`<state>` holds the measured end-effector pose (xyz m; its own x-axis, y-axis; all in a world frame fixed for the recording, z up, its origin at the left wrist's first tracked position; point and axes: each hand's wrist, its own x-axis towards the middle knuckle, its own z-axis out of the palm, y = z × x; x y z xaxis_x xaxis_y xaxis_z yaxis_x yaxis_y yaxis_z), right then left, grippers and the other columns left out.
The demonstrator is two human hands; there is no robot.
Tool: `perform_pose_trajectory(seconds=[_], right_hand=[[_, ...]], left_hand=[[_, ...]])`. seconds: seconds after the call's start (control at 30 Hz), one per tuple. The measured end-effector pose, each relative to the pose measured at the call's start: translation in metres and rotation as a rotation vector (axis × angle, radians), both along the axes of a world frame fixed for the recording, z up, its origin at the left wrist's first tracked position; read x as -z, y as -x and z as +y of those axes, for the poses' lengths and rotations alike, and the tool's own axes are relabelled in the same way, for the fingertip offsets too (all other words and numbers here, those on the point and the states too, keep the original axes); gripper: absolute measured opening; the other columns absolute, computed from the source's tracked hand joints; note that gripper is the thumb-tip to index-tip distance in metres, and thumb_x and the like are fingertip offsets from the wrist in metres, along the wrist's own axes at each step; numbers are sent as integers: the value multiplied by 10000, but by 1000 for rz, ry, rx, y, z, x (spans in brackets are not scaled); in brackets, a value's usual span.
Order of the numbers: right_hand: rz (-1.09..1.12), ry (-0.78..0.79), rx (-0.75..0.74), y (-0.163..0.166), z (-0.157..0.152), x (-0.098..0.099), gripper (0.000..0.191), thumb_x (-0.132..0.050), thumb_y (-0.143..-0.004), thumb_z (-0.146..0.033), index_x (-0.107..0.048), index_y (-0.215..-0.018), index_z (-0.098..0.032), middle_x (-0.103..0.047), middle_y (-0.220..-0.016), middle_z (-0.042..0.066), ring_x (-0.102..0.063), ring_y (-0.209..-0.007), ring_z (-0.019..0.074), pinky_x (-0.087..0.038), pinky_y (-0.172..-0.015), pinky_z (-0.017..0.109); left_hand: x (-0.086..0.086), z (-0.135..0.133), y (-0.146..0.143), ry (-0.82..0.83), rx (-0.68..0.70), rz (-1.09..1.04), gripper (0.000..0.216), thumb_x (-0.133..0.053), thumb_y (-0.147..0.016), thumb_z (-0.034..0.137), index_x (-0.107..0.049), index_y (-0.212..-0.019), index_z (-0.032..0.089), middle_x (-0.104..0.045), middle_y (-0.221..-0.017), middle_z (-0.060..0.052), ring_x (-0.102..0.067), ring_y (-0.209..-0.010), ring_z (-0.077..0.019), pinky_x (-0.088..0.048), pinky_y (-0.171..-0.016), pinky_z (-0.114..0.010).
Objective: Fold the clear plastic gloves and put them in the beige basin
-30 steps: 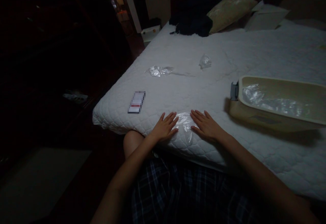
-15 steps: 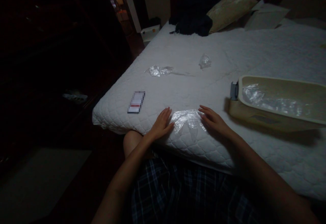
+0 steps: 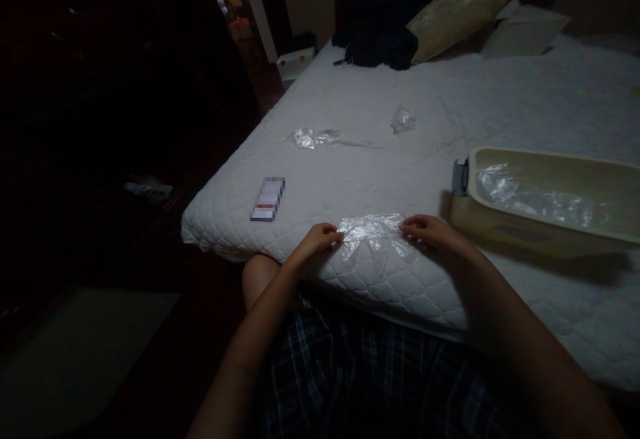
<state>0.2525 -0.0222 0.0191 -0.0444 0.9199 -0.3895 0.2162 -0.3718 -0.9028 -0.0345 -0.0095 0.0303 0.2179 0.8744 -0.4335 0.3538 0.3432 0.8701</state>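
A clear plastic glove [image 3: 374, 234] lies flat near the front edge of the white quilted bed [image 3: 430, 126], its fingers pointing toward me. My left hand [image 3: 316, 239] pinches the glove's left end with curled fingers. My right hand [image 3: 431, 231] pinches its right end the same way. Both forearms reach in from below over my plaid shorts.
A beige basket [image 3: 545, 232] holding clear plastic sits to the right. Two crumpled clear plastic pieces [image 3: 313, 137] [image 3: 402, 120] lie farther back. A small flat packet [image 3: 269, 199] rests at the left. Pillows and dark clothing [image 3: 385, 32] are at the head end. The room to the left is dark.
My hands were flat, smoothing the plastic glove; they slid outward to its two ends and now have their fingers curled, pinching it.
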Motion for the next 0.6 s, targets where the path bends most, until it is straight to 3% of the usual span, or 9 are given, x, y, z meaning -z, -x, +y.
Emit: perform_pose_trajectory(seconds=[0.23, 0.6], right_hand=[[107, 56, -48, -4, 0, 3, 347, -717, -612, -379, -547, -844, -185, -551, -582, -11, -448, -438, 76, -276, -350, 190], [191, 29, -90, 1, 4, -2, 387, -736, -585, -325, -551, -892, -180, -528, -574, -41, -445, -436, 56, -280, -361, 173]], left_hand=[[2, 5, -5, 21, -15, -205, 297, -696, -607, 218, -533, -839, 129, -498, -559, 50, -499, -447, -67, -355, -433, -183], [-3, 10, -14, -83, -42, -245, 182, -619, -576, 92, -522, -728, 123, -506, -605, 42, -447, -447, -46, -337, -438, -184]])
